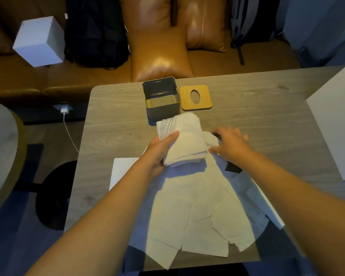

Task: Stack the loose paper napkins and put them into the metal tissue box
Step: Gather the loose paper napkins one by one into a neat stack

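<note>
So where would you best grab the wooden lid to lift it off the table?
The wooden lid lies flat beside the metal tissue box. Probably pinch its right edge, coming from the right, or hook a finger in the oval hole; the box crowds its left edge.

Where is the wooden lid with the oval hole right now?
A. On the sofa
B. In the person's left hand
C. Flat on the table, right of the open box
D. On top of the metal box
C: the wooden lid lies flat on the table just right of the open metal box.
</note>
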